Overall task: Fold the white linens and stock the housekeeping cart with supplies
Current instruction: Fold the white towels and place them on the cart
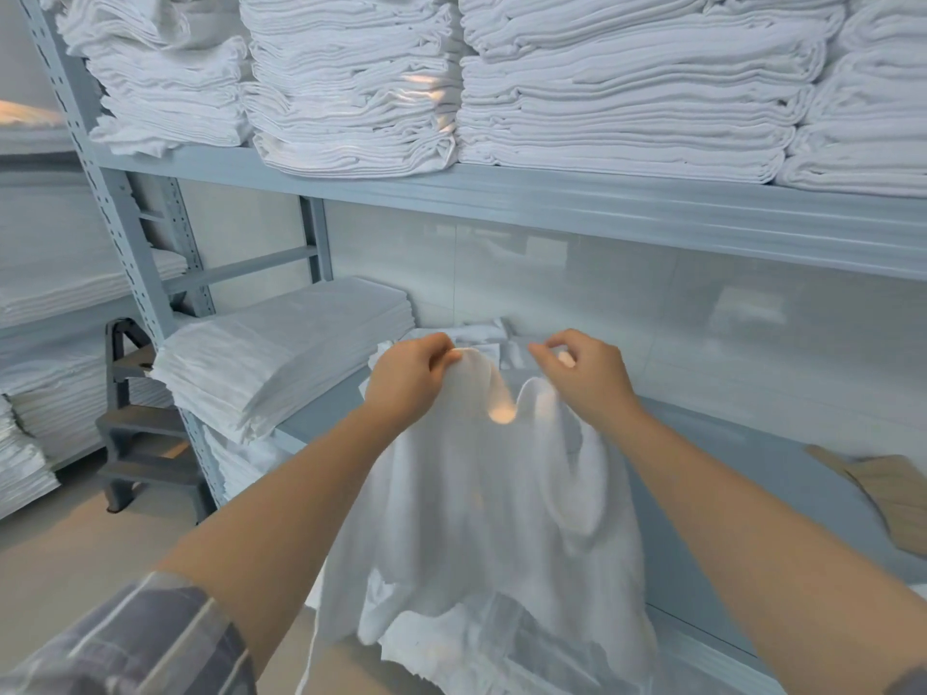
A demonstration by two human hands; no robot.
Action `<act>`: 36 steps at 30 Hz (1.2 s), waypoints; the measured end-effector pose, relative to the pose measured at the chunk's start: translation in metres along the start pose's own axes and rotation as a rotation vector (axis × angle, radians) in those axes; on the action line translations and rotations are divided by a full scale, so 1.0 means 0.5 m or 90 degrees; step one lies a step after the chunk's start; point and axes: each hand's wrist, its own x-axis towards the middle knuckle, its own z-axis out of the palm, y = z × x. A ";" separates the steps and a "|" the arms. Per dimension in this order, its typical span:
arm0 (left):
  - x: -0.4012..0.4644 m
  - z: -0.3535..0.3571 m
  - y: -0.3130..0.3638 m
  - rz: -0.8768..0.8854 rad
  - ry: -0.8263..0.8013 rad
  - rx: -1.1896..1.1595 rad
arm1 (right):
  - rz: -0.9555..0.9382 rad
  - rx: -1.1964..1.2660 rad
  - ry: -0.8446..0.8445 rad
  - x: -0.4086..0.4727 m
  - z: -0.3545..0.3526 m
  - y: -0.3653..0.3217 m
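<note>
Head view: limp, rumpled white linen (481, 519), top edge pinched by both hands, left (409, 376) and right (584, 376).

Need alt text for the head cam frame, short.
Two bare hands, left hand and right hand, pinch the top edge of a limp white cloth linen in front of a grey metal shelving unit. Stacks of folded white linens fill the shelf above; a flat folded pile sits left.

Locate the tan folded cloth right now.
Head view, far right: the tan folded cloth lies flat on the grey lower shelf, right of the right hand and the hanging white towel.
</note>
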 end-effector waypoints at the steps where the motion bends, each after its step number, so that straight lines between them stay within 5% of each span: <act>1: 0.006 0.002 0.014 0.049 -0.021 0.006 | -0.027 -0.016 -0.037 -0.004 0.007 -0.005; 6: 0.015 0.012 0.045 0.175 -0.070 -0.004 | -0.082 -0.028 -0.221 -0.014 0.051 -0.008; 21: -0.049 0.008 -0.038 -0.073 -0.030 0.128 | -0.077 -0.100 0.077 0.028 0.024 0.006; 31: -0.074 -0.031 -0.115 -0.166 -0.028 0.218 | 0.122 -0.101 0.151 0.030 -0.056 0.113; 36: -0.044 -0.034 -0.034 -0.068 -0.034 0.147 | 0.089 -0.024 0.073 -0.008 -0.023 0.093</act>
